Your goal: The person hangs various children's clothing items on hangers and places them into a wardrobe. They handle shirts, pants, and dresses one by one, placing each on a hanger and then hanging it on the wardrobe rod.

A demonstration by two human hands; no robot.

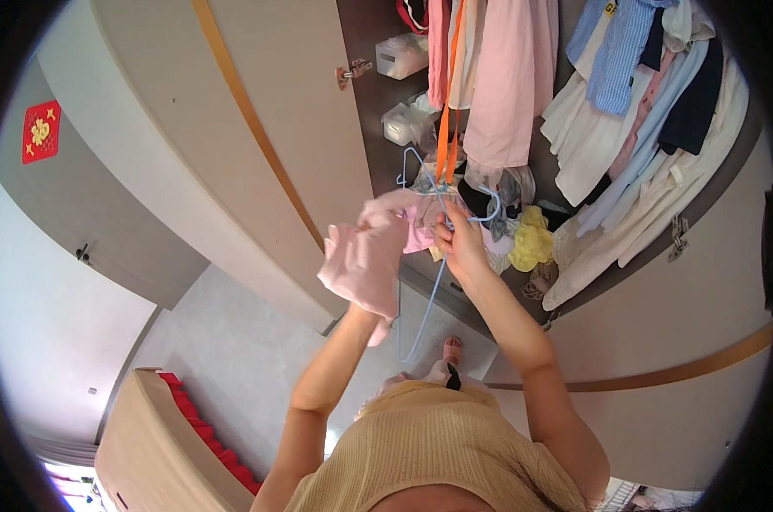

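Note:
My right hand is closed around a light blue clothes hanger, near its hook end. The hanger is tilted, with its long bar hanging down toward the floor. A pale pink garment is bunched over my left hand and wrist. Only some fingertips show at the cloth's left edge; the rest of that hand is hidden under it. Part of the pink cloth reaches across to the hanger, beside my right hand. Whether it is on the hanger, I cannot tell.
An open wardrobe is ahead, with pink clothes and several shirts hanging in it. Clear plastic bins sit on its left side. A yellow ruffled item lies among clothes below. Wardrobe doors stand open; a beige bed is lower left.

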